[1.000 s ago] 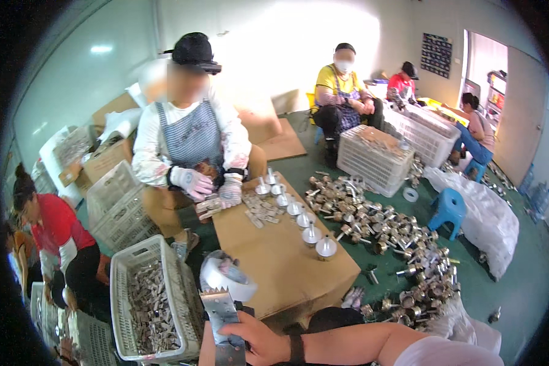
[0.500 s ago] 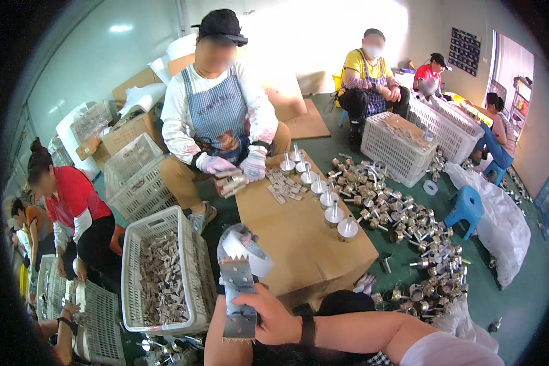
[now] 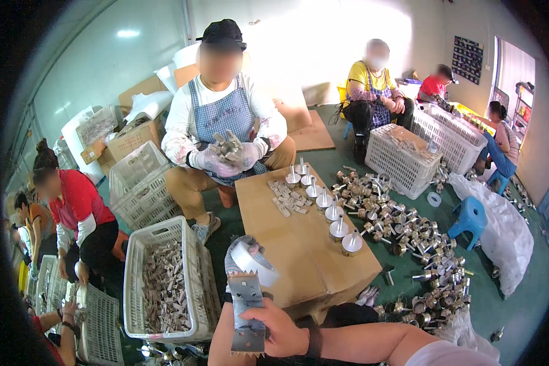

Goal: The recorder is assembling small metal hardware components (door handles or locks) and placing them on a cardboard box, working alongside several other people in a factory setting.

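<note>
In my bare right hand [image 3: 280, 329], a flat metal plate [image 3: 247, 320] with saw-toothed ends is gripped, thumb across its face. Behind it my left hand [image 3: 233, 263], in a greyish glove, closes around a white roll of tape [image 3: 256, 261]. The plate hides part of that hand and wrist. Just beyond both hands stands a cardboard box [image 3: 293, 262]. Along its right side is a row of round metal cups with upright stems [image 3: 338, 227], and a small heap of flat metal pieces [image 3: 287, 198] lies beside them.
Across the box a gloved co-worker [image 3: 226, 122] holds a metal part with several prongs. A white crate [image 3: 165, 332] of metal pieces stands at my left. To the right are many loose metal cups [image 3: 396, 226], a blue stool [image 3: 468, 216] and plastic sheeting [image 3: 500, 232]. Other people sit around.
The co-worker across the box has raised their hands from the box edge toward the chest, now holding a pronged metal part. My hands and the plate sit slightly lower and further right.
</note>
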The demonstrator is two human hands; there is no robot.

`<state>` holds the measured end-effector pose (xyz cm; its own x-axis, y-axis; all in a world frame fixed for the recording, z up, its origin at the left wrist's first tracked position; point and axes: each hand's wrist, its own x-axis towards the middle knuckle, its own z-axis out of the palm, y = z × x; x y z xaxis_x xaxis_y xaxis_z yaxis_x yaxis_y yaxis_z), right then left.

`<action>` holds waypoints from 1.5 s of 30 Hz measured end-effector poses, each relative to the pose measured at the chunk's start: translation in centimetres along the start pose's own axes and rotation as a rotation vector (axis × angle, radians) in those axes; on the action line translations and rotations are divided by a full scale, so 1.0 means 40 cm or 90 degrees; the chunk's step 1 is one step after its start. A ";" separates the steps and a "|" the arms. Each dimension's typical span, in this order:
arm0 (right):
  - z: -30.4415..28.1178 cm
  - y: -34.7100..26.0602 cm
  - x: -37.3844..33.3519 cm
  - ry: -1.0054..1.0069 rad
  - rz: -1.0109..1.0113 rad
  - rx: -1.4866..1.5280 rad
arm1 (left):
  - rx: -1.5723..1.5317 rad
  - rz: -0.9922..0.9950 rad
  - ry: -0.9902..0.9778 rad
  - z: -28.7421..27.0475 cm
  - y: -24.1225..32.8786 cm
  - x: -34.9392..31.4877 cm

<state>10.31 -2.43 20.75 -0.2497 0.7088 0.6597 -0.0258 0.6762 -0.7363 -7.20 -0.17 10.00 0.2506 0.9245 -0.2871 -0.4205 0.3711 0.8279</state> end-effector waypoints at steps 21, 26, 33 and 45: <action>-0.036 -0.025 0.005 -0.111 0.020 0.050 | -0.228 0.208 -0.075 0.162 0.126 0.446; -0.031 -0.011 0.009 -0.120 0.034 0.029 | -0.232 0.233 -0.097 0.133 0.126 0.461; -0.042 -0.033 0.009 -0.063 0.065 0.044 | -0.244 0.257 0.005 0.170 0.135 0.436; -0.070 -0.003 0.019 0.024 0.104 0.108 | -0.363 0.063 -0.145 0.147 0.157 0.403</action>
<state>12.82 -1.41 21.76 -0.2272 0.8153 0.5327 -0.1518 0.5107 -0.8463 -0.68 16.57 13.40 0.3392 0.9388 -0.0598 -0.8356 0.3299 0.4393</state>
